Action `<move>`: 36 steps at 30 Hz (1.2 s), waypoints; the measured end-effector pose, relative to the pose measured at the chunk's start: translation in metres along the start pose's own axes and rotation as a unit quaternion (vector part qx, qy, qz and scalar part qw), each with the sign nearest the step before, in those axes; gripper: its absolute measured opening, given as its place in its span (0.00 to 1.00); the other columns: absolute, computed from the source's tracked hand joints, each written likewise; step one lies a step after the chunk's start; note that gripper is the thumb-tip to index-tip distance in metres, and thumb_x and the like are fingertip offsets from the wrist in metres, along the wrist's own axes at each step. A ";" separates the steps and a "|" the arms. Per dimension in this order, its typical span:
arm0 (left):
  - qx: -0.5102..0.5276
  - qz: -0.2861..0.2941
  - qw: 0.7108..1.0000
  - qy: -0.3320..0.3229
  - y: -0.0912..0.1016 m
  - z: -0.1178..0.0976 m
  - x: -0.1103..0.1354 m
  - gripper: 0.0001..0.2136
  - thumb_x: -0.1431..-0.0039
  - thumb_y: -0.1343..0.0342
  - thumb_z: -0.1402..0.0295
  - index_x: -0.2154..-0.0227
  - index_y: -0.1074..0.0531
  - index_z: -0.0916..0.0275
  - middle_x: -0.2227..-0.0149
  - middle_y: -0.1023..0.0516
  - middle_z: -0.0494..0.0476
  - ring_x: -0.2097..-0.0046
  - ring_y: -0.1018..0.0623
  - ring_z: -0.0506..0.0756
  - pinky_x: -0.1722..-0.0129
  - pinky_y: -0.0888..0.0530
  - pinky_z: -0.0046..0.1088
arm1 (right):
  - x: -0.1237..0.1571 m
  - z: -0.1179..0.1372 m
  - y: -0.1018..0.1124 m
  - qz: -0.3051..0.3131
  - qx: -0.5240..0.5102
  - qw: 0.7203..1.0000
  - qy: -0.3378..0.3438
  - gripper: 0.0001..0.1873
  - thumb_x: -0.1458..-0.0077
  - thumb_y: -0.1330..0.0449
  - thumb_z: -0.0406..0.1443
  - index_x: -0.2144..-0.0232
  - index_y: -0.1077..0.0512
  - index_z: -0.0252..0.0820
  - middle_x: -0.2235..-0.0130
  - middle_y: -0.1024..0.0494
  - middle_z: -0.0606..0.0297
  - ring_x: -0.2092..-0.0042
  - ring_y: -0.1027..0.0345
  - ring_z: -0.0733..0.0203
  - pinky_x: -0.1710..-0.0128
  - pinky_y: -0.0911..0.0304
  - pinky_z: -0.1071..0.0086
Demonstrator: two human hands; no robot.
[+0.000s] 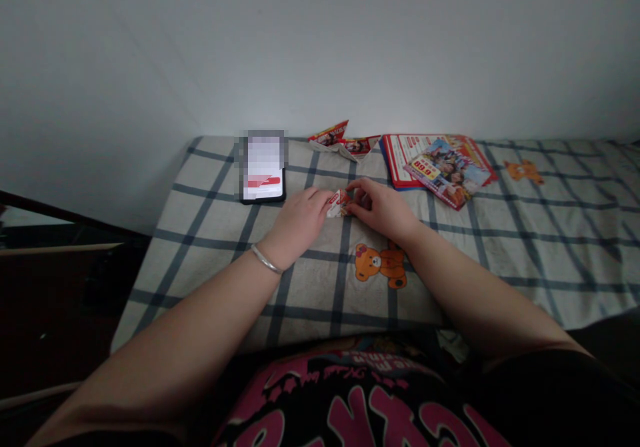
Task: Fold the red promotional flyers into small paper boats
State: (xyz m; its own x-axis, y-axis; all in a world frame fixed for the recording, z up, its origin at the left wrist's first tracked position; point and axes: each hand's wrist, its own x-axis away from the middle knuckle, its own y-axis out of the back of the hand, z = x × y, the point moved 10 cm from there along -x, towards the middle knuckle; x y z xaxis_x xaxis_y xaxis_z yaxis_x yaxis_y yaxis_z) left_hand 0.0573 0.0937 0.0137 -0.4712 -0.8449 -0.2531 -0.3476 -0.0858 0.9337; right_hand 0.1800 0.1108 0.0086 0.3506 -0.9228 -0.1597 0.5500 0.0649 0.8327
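A small piece of printed paper (337, 205), folded and coloured red and white, sits between my two hands over the checked cloth. My left hand (301, 220), with a silver bangle at the wrist, pinches its left side. On the other side, the fingers of my right hand (383, 208) are closed on its right edge. Just beyond my hands lie folded red-and-yellow paper pieces (345, 143), bent into pointed shapes. To the right rests a stack of printed flyers (415, 160), with a colourful leaflet (450, 173) lying across its top.
A phone (264, 167) with a lit, partly blurred screen lies left of my hands. The checked cloth (200, 267) with bear pictures covers the surface, which meets a pale wall (320, 47) at the back. Past its left edge is a dark gap.
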 end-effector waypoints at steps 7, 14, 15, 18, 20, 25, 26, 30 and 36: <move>0.052 -0.028 0.998 0.029 0.003 0.006 0.001 0.13 0.34 0.48 0.75 0.47 0.32 0.67 0.54 0.22 0.64 0.54 0.22 0.58 0.52 0.26 0.38 | 0.007 0.017 0.003 -0.006 0.094 0.994 0.056 0.16 0.39 0.41 0.37 0.48 0.29 0.45 0.51 0.20 0.59 0.54 0.26 0.53 0.58 0.35 0.64; 0.244 -0.006 0.969 0.046 -0.002 0.020 0.002 0.14 0.38 0.45 0.77 0.51 0.32 0.62 0.68 0.22 0.49 0.62 0.21 0.52 0.56 0.26 0.31 | 0.005 0.010 0.002 0.014 -0.004 0.999 0.036 0.15 0.42 0.39 0.32 0.51 0.27 0.42 0.61 0.19 0.62 0.61 0.28 0.58 0.62 0.37 0.67; 0.236 -0.001 0.971 0.043 -0.002 0.020 0.002 0.12 0.38 0.45 0.77 0.52 0.30 0.62 0.67 0.21 0.50 0.62 0.21 0.52 0.56 0.26 0.32 | 0.004 0.008 0.000 0.024 -0.020 0.999 0.032 0.13 0.42 0.39 0.32 0.54 0.26 0.42 0.61 0.19 0.63 0.61 0.28 0.59 0.62 0.37 0.68; 0.169 -0.001 0.985 0.026 -0.002 0.014 0.000 0.09 0.37 0.45 0.76 0.55 0.29 0.62 0.65 0.20 0.53 0.59 0.22 0.55 0.55 0.26 0.35 | 0.002 0.004 -0.004 0.040 -0.053 0.998 0.019 0.09 0.42 0.40 0.32 0.58 0.24 0.42 0.62 0.19 0.63 0.63 0.29 0.60 0.63 0.38 0.68; 0.125 -0.009 0.992 0.017 0.000 0.009 0.000 0.10 0.36 0.46 0.75 0.53 0.29 0.63 0.64 0.20 0.55 0.59 0.22 0.56 0.55 0.27 0.36 | 0.002 0.002 -0.004 0.031 -0.054 0.998 0.013 0.10 0.43 0.39 0.32 0.57 0.25 0.42 0.64 0.20 0.64 0.65 0.30 0.61 0.64 0.39 0.69; 0.055 -0.017 0.998 0.002 0.003 0.002 0.001 0.15 0.34 0.49 0.75 0.46 0.33 0.66 0.58 0.21 0.61 0.57 0.22 0.57 0.54 0.26 0.36 | 0.004 0.004 0.001 0.001 -0.036 0.999 0.017 0.19 0.44 0.39 0.32 0.49 0.29 0.42 0.67 0.22 0.67 0.67 0.31 0.62 0.65 0.39 0.69; 0.041 -0.013 0.999 -0.001 0.003 0.001 0.001 0.15 0.33 0.50 0.75 0.45 0.32 0.66 0.56 0.22 0.62 0.56 0.22 0.57 0.53 0.27 0.36 | 0.004 0.005 0.001 -0.002 -0.031 0.999 0.020 0.20 0.43 0.39 0.32 0.48 0.29 0.42 0.66 0.22 0.67 0.67 0.31 0.61 0.65 0.38 0.68; -0.001 0.015 1.000 -0.013 0.000 -0.001 0.000 0.14 0.31 0.51 0.70 0.47 0.28 0.65 0.58 0.24 0.61 0.57 0.23 0.57 0.55 0.27 0.34 | 0.005 0.010 0.004 -0.016 0.005 0.998 0.054 0.16 0.41 0.40 0.33 0.50 0.25 0.42 0.61 0.22 0.62 0.63 0.30 0.60 0.61 0.36 0.67; -0.036 0.022 0.999 -0.014 -0.003 -0.003 0.000 0.14 0.29 0.53 0.68 0.51 0.24 0.64 0.62 0.25 0.60 0.61 0.24 0.56 0.59 0.28 0.32 | 0.009 0.021 0.001 0.004 0.052 0.993 0.103 0.15 0.38 0.41 0.38 0.52 0.21 0.41 0.58 0.22 0.57 0.60 0.28 0.57 0.58 0.34 0.66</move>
State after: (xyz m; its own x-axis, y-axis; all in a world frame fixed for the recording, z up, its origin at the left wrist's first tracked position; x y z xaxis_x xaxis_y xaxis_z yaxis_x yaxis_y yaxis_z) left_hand 0.0609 0.0924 0.0115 -0.5076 -0.8339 -0.2168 -0.2666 -0.0873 0.9599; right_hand 0.1679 0.0950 0.0195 0.5090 -0.8239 -0.2493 0.4687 0.0223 0.8830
